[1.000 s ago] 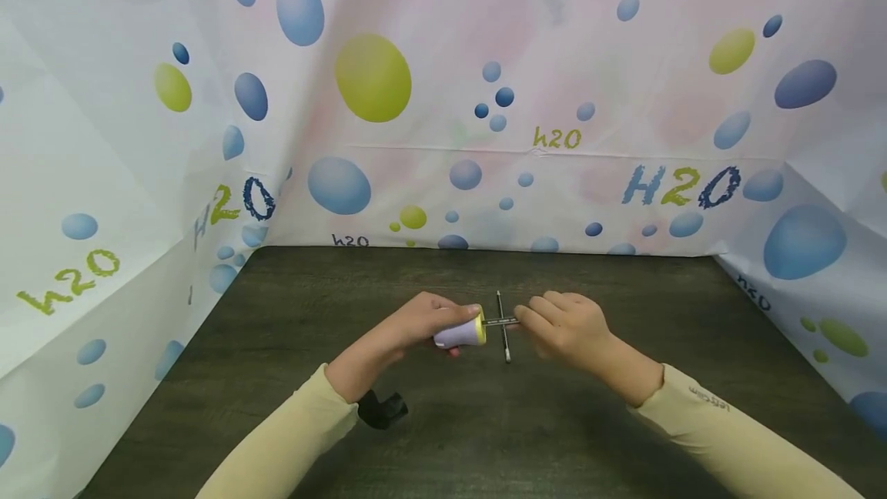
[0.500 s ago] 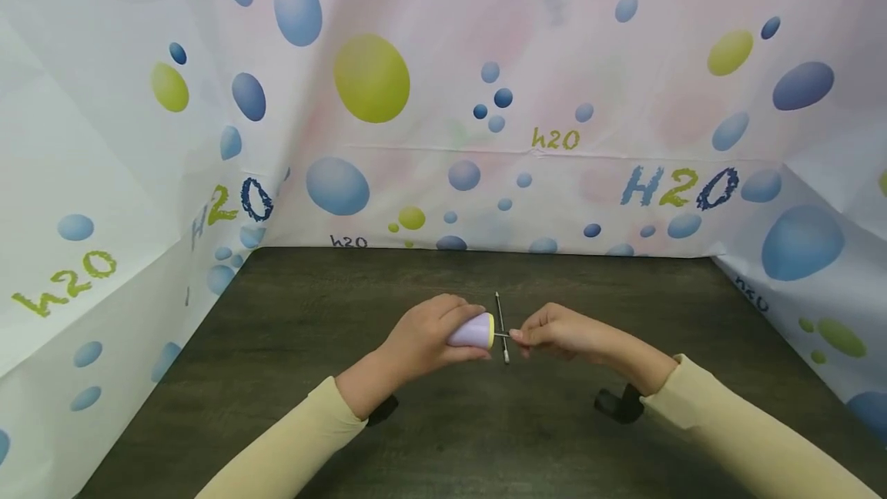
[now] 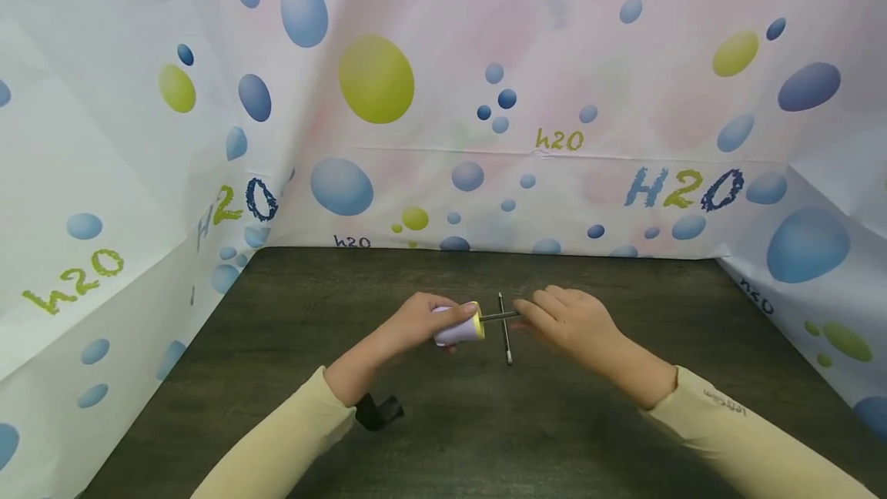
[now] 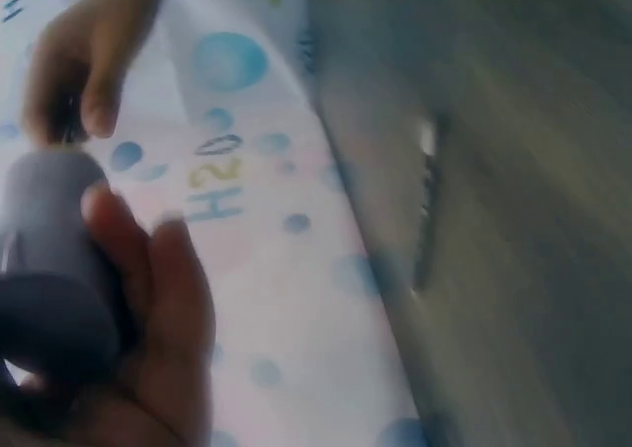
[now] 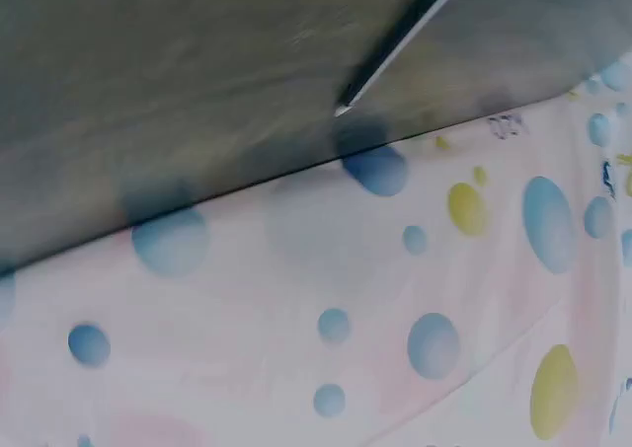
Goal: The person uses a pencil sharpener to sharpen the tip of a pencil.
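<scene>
In the head view my left hand (image 3: 421, 322) grips a lilac, cylinder-shaped pencil sharpener (image 3: 456, 329) with a yellow rim, thumb along its upper side. A dark pencil (image 3: 497, 316) runs from its yellow end to my right hand (image 3: 571, 329), whose fingers pinch it; its tip is hidden inside. Under this pencil, on the table, lies a second dark pencil (image 3: 507, 341) with a white eraser end towards me. The left wrist view shows the sharpener's body (image 4: 54, 210) up close, blurred. Neither hand appears in the right wrist view, only the lying pencil (image 5: 400, 47).
Both hands are over a dark wood-grain table (image 3: 333, 283). A white sheet (image 3: 443, 129) printed with blue and green drops stands behind the table and along its sides. A black strap piece (image 3: 379, 412) shows under the left wrist.
Half a second ago the left hand had its back up and sat further right; it has rolled back left. The right hand has turned knuckles up. Sharpener and held pencil tilted along with them.
</scene>
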Demonstrator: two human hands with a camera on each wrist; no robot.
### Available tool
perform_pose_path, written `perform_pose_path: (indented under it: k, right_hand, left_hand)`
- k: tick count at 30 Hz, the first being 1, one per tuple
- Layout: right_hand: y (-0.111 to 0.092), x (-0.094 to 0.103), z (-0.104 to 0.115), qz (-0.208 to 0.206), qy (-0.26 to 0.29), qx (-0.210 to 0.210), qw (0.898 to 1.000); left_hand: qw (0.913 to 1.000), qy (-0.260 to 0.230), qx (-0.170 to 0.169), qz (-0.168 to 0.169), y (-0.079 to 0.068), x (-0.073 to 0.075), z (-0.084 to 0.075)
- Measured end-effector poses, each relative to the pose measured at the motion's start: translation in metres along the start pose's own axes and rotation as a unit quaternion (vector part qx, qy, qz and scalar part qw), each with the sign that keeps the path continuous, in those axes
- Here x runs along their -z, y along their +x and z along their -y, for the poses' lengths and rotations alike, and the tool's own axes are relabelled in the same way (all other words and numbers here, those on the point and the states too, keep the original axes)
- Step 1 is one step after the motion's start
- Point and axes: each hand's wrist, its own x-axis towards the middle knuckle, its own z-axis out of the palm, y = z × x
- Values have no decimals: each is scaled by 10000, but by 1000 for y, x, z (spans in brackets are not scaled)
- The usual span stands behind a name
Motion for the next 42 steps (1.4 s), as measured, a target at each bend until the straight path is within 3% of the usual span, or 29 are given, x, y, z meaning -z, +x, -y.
perform_pose_path:
  k: [3,6,8,10,11,12,13,14,15,17,18,19,20,21,22,23,25,26,27,28,29,31,33,39,42]
  right_hand:
    - [0,-5,0,-642,-386,443,9962]
    - [1,-7,4,-756,-206,219,9967]
    - [2,-6,7,-475,77,-208,9986]
    - [3,-3,11,125,480,-800,9956]
    - [4,0,12,580,868,-1183,9875]
    - [5,3,13,1091,1343,-1626,9714]
    - [7,6,13,1663,1924,-2152,9429]
    - [8,8,13,2209,2594,-2705,9004]
    - [10,10,11,2652,3285,-3256,8460]
    - [14,13,7,3338,4373,-4241,7194]
    - [15,13,4,3553,4723,-4542,6666]
    - [16,14,2,3681,4960,-4712,6296]
    - [16,13,1,3738,5066,-4728,6165]
    - [16,14,0,3770,4987,-4656,6264]
    - [16,15,2,3742,4753,-4505,6566]
    - [16,16,4,3602,4422,-4224,7045]
    - [12,14,9,2986,3379,-3325,8283]
    - [10,12,11,2567,2709,-2814,8840]
    - [9,11,12,2090,2095,-2329,9264]
    - [7,8,12,1568,1578,-1860,9570]
    - [5,6,11,1092,1165,-1407,9771]
    - [4,3,8,407,700,-729,9940]
    - [5,3,5,87,506,-341,9981]
    - [6,3,0,-231,-388,455,9979]
    - [6,1,0,-480,-677,756,9937]
  left_hand:
    - [9986,-304,177,392,0,0,-1]
    - [9996,-53,-39,272,-1,-3,-2]
    - [9988,380,-312,-75,-2,-6,-2]
    - [9926,933,-621,-473,-3,-10,-2]
    - [9857,1292,-860,-662,-4,-11,-1]
    - [9763,1632,-1171,-811,-4,-13,0]
    - [9629,1998,-1556,-932,-5,-14,2]
    - [9445,2384,-2003,-1051,-6,-14,3]
    - [9212,2762,-2474,-1180,-6,-14,5]
    - [8658,3411,-3369,-1431,-6,-14,8]
    - [8415,3626,-3695,-1542,-6,-13,9]
    - [8228,3766,-3929,-1636,-6,-13,11]
    - [8155,3798,-4030,-1683,-5,-12,11]
    - [8218,3757,-3948,-1663,-5,-12,12]
    - [8337,3668,-3795,-1623,-5,-12,11]
    - [8523,3518,-3542,-1564,-5,-12,10]
    - [9005,3027,-2793,-1397,-5,-11,7]
    - [9249,2715,-2336,-1277,-4,-10,5]
    - [9449,2408,-1900,-1142,-4,-9,3]
    - [9609,2072,-1536,-1004,-3,-7,1]
    - [9732,1774,-1186,-855,-2,-5,0]
    - [9891,1223,-629,-522,0,-1,-1]
    - [9964,773,-303,-189,1,2,-2]
    - [9979,-168,62,624,1,5,-3]
    - [9960,-396,161,782,1,4,-4]
